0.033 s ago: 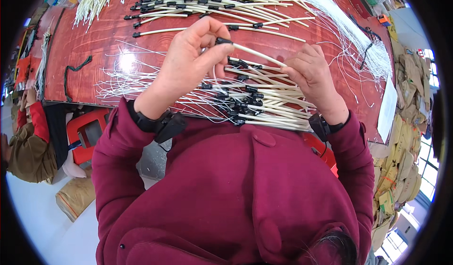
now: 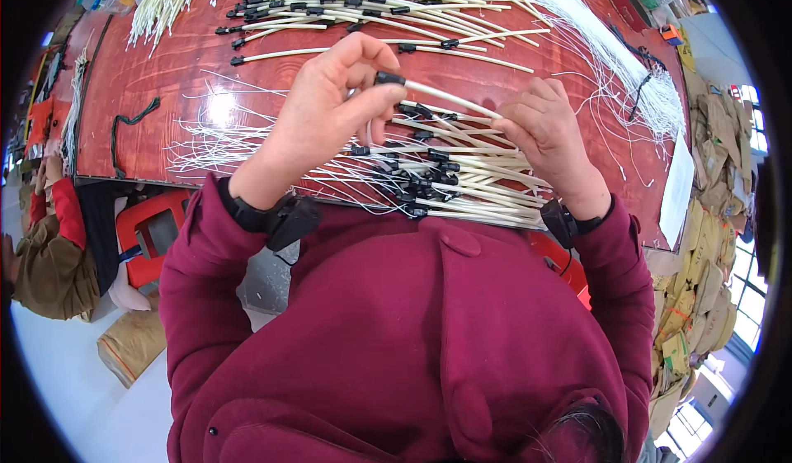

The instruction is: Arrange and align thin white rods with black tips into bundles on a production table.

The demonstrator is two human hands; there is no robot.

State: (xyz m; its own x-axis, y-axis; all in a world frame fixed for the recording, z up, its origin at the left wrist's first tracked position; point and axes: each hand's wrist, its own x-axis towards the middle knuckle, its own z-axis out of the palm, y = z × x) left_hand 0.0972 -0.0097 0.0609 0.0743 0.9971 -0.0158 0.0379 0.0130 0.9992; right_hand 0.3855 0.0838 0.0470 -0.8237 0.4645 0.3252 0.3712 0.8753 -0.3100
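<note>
My left hand (image 2: 337,96) is closed, pinching the black connector (image 2: 389,78) at one end of a cream sleeved cable between thumb and fingers. A thin white wire hangs by those fingers. The cream sleeve (image 2: 445,96) slants down to my right hand (image 2: 544,120), whose thumb and fingers are closed on its other end. Beneath both hands lies a pile of similar cables (image 2: 487,191) with black connectors. Loose thin white wires (image 2: 223,143) fan out from that pile to the left.
Across the red wooden table (image 2: 165,92), a larger heap of cream cables (image 2: 371,5) lies at the far side. A white wire bundle (image 2: 610,50) is at the right, a dark tie (image 2: 124,133) at the left. A person (image 2: 58,257) sits near a red stool (image 2: 153,232).
My left hand and the black connector have shifted very slightly down and to the left. My right hand keeps its place on the sleeve.
</note>
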